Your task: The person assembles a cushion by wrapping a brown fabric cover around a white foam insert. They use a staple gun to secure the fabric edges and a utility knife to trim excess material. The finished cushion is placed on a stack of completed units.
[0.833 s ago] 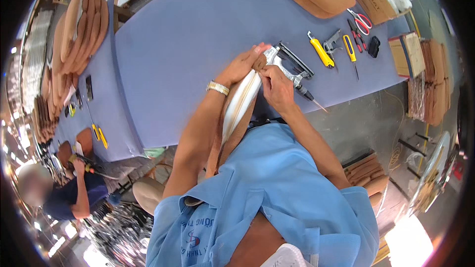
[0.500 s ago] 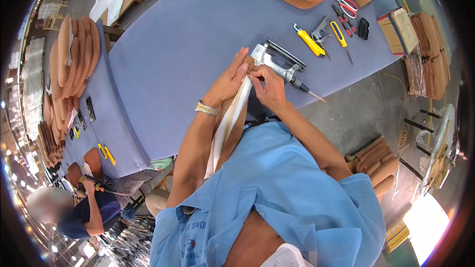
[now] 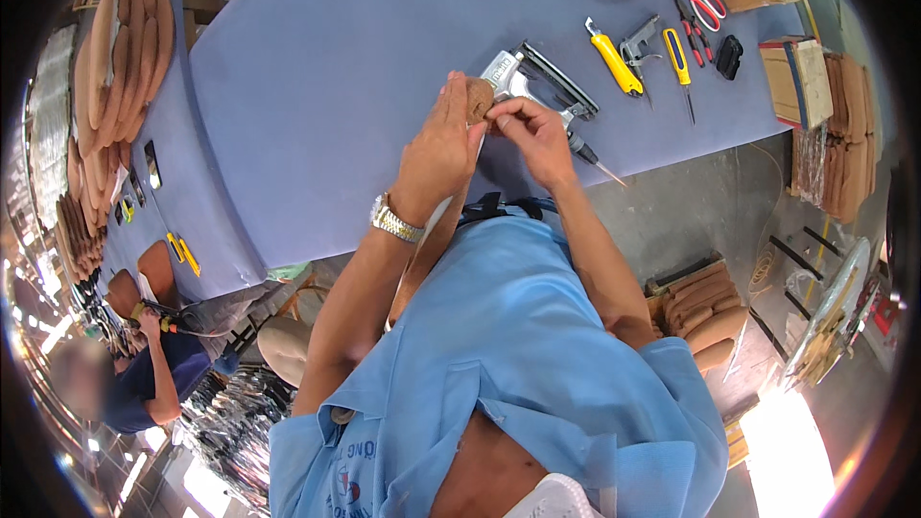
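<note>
- Both hands have lifted higher in the frame, nearer the staple gun (image 3: 539,88)
- Left hand (image 3: 439,149) and right hand (image 3: 531,131) pinch the brown padded piece (image 3: 478,96), upper centre, above the blue bench (image 3: 336,86)
- Best to keep the covering taut, fingers clear of the gun

Stapler (image 3: 537,86) is shiny bare metal, and the table (image 3: 317,105) under it has matt blue cloth, pretty smooth. Knife (image 3: 615,58) beside the stapler looks glossy yellow plastic.
</note>
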Demonstrator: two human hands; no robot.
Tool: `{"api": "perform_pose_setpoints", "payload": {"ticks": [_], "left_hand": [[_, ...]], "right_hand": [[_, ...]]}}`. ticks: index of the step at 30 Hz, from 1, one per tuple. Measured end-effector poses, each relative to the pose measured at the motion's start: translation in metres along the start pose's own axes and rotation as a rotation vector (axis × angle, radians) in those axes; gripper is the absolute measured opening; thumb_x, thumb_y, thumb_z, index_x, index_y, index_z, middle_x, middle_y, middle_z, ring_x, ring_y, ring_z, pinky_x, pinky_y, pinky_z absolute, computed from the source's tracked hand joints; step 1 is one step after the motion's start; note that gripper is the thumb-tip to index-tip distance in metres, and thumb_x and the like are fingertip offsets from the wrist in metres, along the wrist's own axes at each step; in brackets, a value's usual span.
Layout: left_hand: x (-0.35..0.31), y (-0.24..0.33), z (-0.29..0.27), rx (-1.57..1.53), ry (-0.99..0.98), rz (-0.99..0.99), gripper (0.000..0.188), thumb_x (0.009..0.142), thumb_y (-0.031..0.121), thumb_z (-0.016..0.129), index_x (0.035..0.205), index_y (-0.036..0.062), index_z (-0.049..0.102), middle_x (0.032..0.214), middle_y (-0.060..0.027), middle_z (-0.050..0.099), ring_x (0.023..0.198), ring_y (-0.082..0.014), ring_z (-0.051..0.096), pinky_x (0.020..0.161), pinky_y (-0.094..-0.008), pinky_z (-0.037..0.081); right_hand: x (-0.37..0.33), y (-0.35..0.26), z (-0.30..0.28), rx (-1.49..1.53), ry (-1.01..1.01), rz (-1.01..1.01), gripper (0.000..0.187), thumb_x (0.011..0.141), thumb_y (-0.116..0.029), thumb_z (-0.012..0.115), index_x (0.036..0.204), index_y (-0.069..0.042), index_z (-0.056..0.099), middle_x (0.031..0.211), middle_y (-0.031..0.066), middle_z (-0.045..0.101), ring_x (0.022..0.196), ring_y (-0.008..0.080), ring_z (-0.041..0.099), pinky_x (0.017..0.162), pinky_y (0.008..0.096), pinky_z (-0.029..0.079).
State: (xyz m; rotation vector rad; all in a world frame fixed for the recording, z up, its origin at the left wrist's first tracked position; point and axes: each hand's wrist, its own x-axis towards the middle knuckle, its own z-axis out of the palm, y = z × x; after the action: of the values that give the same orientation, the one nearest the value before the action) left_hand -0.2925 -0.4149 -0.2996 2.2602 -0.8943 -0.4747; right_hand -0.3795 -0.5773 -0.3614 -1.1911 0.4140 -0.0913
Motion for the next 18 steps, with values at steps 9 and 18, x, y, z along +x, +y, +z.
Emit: {"api": "perform_pose_setpoints", "payload": {"ticks": [9,18], "left_hand": [[0.004,0.017,0.002,0.198,0.104,-0.106,0.067,0.103,0.032,0.061,0.155,-0.0025,0.035,0.143,-0.0272,0.058,0.119,-0.0430,0.065,0.087,-0.0465,0.060],[0.004,0.025,0.003,0.191,0.123,-0.240,0.065,0.101,0.033,0.064,0.151,-0.0015,0.040,0.144,-0.0255,0.057,0.118,-0.0417,0.066,0.089,-0.0478,0.060]], "right_hand": [[0.044,0.034,-0.043,-1.336,0.101,-0.050,0.083,0.078,-0.012,0.084,0.149,-0.013,0.042,0.123,0.0178,0.063,0.113,0.0408,0.063,0.094,0.0503,0.054],[0.013,-0.069,-0.053,-0.794,0.078,0.201,0.060,0.082,-0.011,0.078,0.138,-0.003,0.060,0.127,0.0198,0.069,0.113,0.0278,0.069,0.099,0.0391,0.054]]}}
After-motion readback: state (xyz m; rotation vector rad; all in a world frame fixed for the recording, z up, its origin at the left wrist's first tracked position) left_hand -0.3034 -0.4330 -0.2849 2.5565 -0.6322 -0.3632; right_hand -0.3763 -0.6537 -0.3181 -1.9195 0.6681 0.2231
